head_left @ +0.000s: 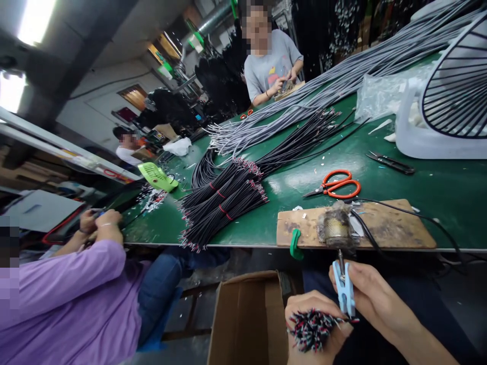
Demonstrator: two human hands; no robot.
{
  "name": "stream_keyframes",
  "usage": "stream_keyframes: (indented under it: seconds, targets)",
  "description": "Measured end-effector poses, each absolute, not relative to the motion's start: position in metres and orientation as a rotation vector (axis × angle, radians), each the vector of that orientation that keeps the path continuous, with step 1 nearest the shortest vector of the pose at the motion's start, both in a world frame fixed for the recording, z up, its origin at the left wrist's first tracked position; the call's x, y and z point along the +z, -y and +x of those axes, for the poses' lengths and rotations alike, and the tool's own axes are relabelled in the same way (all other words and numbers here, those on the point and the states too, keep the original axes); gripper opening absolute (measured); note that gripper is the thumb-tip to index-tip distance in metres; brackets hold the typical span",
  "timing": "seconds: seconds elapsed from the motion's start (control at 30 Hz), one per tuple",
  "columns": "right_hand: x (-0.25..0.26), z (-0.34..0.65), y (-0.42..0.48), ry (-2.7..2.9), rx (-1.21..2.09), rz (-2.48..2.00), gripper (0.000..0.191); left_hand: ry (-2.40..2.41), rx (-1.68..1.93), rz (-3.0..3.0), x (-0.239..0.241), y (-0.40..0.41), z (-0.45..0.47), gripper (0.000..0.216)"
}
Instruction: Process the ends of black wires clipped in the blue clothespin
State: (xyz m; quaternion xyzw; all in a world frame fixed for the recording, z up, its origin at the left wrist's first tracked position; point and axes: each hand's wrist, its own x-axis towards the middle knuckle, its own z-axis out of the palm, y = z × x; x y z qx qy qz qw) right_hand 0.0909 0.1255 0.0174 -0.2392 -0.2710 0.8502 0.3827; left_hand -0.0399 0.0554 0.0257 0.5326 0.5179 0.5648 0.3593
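My left hand is closed around a bundle of thin wires with red, white and black ends pointing up, low in the view below the table edge. My right hand pinches a light blue clip-like tool just to the right of the bundle, its lower tip touching the wire ends. Right above the tool a small metal pot sits on a worn wooden board held to the green table by a green clamp.
Tied bundles of black wires and long grey cables lie across the table. Orange scissors, black snips and a white fan sit at right. An open cardboard box stands below. A person in purple works at left; another sits across.
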Motion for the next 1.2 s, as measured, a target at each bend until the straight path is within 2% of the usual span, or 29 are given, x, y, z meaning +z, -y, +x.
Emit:
stream_keyframes:
  seconds: [0.37,0.5,0.6,0.77,0.9,0.97,1.2]
  targets:
    - [0.003,0.097,-0.119,0.475,2.198,-0.747,0.036,-1.459,1.482,1.358,0.03,-0.056,-0.034,0.005]
    - [-0.012,0.11,-0.114,0.677,2.125,-0.795,0.033,-1.479,1.451,1.297,0.026,-0.05,-0.033,0.005]
    - [-0.014,0.124,-0.106,0.999,1.962,-0.938,0.027,-1.484,1.433,1.291,0.023,-0.044,-0.033,0.004]
    - [0.003,0.136,-0.088,1.51,1.613,-0.952,0.026,-1.42,1.353,1.032,0.013,-0.029,-0.027,0.025]
    - [0.015,0.133,-0.083,1.705,1.35,-0.83,0.006,-1.436,1.351,0.736,0.006,-0.016,-0.013,0.031]
    - [0.019,0.131,-0.084,1.761,1.292,-0.794,0.005,-1.49,1.393,0.632,0.006,-0.013,-0.007,0.034]
    - [0.017,0.134,-0.086,1.733,1.5,-0.859,0.018,-1.458,1.372,0.509,0.008,-0.008,-0.004,0.038]
